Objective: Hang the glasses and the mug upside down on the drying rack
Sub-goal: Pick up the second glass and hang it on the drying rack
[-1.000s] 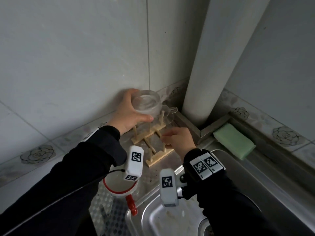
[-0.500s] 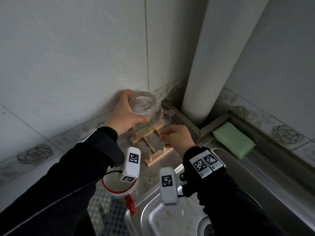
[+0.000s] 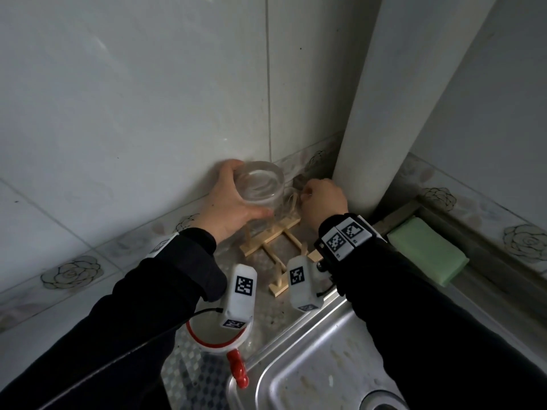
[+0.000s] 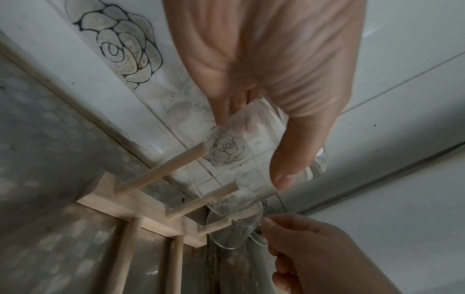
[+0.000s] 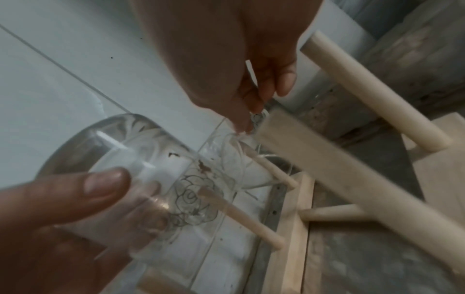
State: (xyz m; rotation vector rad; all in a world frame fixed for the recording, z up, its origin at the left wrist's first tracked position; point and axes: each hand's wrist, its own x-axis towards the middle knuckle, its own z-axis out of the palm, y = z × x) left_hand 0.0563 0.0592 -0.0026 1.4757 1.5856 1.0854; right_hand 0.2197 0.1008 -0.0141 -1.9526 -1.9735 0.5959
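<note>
My left hand point(image 3: 233, 199) grips a clear glass point(image 3: 260, 187) upside down, thumb on its side point(image 5: 75, 191). The glass point(image 4: 251, 151) is tilted, its mouth over the tip of the middle peg on the far bar of the wooden drying rack point(image 3: 275, 235). A second clear glass with a handle point(image 3: 291, 199) hangs upside down on the end peg beside it. My right hand point(image 3: 306, 196) pinches that handle point(image 5: 251, 127). A white mug with a red rim and handle point(image 3: 216, 341) stands upright on the counter near me, partly hidden by my left wrist camera.
The rack point(image 4: 120, 204) stands in the wall corner beside a thick white pipe point(image 3: 384, 99). A steel sink point(image 3: 310, 365) lies at the lower right, with a green sponge point(image 3: 426, 253) on the ledge behind it. The rack's near bar pegs point(image 5: 372, 89) are bare.
My right hand has moved from above the rack's near bar to the far end, onto the handled glass. My left hand has brought its glass lower over the peg.
</note>
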